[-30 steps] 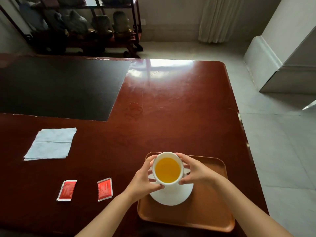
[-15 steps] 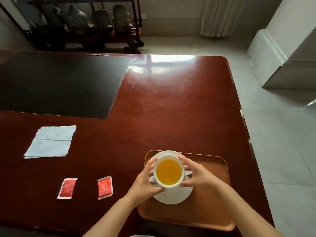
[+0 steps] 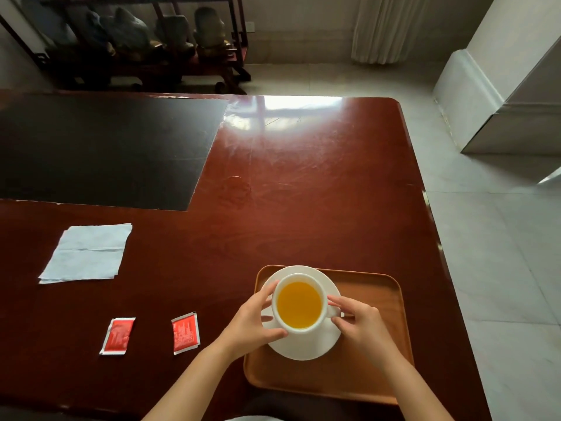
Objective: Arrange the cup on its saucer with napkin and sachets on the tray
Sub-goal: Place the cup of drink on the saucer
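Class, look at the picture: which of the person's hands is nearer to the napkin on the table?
Left. The left hand grips the cup's left side, on the side facing the napkin. The right hand is on the cup's far side, further away.

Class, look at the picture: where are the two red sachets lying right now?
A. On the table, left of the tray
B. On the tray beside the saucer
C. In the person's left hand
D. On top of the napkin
A: both red sachets lie flat on the bare table, left of the tray and nearer the person than the napkin.
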Motion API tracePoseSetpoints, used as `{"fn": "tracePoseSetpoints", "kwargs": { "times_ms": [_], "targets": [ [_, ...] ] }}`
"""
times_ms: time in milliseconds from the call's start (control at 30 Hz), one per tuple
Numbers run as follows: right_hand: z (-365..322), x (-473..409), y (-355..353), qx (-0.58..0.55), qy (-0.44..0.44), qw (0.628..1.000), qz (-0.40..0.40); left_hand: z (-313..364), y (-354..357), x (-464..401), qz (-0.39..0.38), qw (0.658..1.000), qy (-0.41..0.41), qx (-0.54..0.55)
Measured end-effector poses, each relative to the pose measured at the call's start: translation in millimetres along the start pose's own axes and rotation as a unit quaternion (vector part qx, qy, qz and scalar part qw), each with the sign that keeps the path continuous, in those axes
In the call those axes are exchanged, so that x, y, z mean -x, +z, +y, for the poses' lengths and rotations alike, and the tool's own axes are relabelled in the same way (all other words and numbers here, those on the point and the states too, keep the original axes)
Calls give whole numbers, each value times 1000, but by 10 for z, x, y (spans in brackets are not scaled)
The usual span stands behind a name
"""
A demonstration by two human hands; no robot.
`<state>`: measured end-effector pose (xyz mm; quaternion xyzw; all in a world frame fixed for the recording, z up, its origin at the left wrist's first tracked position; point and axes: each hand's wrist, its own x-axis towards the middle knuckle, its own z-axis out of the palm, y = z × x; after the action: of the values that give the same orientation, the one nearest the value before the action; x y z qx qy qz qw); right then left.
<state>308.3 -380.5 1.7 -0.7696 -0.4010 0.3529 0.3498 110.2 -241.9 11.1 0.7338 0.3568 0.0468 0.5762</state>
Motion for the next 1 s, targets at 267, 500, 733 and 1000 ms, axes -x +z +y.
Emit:
{"fn": "tracePoseSetpoints", "kwargs": {
  "times_ms": [267, 500, 733, 1000],
  "targets": [
    [5, -48, -50, -8, -13, 1000, -5, -27, 27, 67, 18, 1000, 4, -26],
    [44, -62, -75, -14, -13, 1000, -12, -13, 0, 27, 14, 998, 23, -60],
    [56, -116, -99, -6, -19, 1000, -21, -45, 39, 70, 31, 997, 32, -61],
    [72, -118, -99, 3, -28, 999, -18, -28, 37, 91, 31, 997, 32, -55]
  ]
}}
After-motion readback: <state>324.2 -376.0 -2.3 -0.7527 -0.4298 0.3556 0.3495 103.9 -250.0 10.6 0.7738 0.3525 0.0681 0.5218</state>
